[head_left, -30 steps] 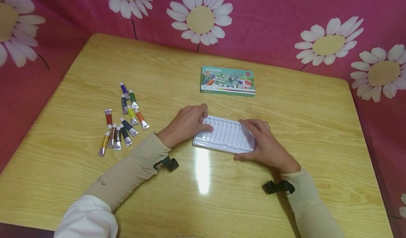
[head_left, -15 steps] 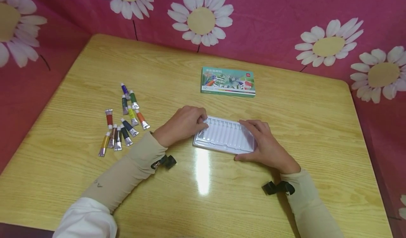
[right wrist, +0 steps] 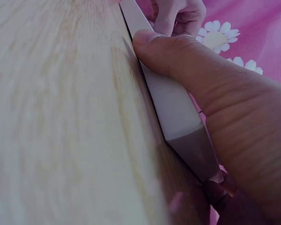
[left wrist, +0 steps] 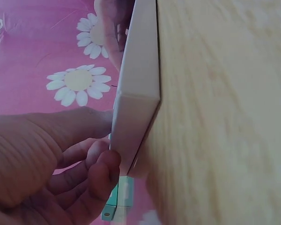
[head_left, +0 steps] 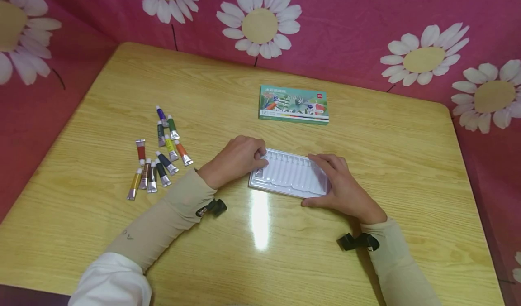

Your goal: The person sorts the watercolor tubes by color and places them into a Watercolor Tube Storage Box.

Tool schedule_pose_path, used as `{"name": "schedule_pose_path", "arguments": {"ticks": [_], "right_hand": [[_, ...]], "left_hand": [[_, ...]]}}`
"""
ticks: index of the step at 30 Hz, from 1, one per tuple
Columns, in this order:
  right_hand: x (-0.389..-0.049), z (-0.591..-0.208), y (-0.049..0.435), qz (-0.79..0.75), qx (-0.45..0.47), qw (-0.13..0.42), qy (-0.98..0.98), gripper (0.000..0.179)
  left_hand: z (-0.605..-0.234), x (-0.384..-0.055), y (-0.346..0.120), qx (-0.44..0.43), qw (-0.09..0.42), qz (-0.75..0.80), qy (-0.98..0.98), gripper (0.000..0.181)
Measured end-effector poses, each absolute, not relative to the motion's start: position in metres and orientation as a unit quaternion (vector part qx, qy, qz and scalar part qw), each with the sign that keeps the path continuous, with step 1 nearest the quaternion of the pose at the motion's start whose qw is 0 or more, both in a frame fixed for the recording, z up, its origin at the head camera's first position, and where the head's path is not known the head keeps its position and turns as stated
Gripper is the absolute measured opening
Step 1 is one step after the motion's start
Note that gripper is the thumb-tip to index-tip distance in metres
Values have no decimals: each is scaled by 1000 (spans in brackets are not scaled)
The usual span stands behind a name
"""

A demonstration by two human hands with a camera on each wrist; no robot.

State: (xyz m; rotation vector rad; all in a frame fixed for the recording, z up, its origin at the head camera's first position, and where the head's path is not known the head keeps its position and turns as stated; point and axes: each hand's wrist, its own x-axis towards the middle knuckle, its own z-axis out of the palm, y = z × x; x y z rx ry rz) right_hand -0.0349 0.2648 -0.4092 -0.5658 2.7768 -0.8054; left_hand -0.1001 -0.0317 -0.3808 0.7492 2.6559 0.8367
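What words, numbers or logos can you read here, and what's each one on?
"12": teal box, lower left.
"水彩", then blurred characters: same box, upper left.
"ING", sideways: pink backdrop, left wrist view.
Too small or blurred: red logo and fine print on the box, labels on paint tubes, marking on left sleeve.

1. The table has a pale wood-grain top with rounded far corners and a bright streak of glare.
2. Near its middle, a white slotted tray lies flat.
3. Beyond that lies a teal printed box.
4. To the left, paint tubes lie in a loose cluster, caps toward the far side, except one red tube pointing nearward.
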Motion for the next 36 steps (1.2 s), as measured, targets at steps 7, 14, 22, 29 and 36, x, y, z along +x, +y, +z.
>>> {"name": "schedule_pose_path", "arguments": {"ticks": [7, 14, 22, 29, 36], "right_hand": [[-34, -411, 265, -270, -188, 101, 939, 119], [-35, -412, 266, -268, -190, 99, 939, 119], [-35, -411, 265, -269, -191, 94, 939, 118], [-35, -410, 265, -269, -190, 95, 940, 117], [-35, -410, 264, -266, -188, 98, 941, 117]], "left_hand": [[-382, -101, -32, 259, 133, 290, 912, 19], [-380, -100, -33, 277, 125, 274, 913, 19], [-378, -99, -34, 285, 125, 269, 912, 18], [-376, -99, -33, 283, 135, 269, 911, 22], [-377, -100, -34, 278, 143, 282, 907, 31]]}}
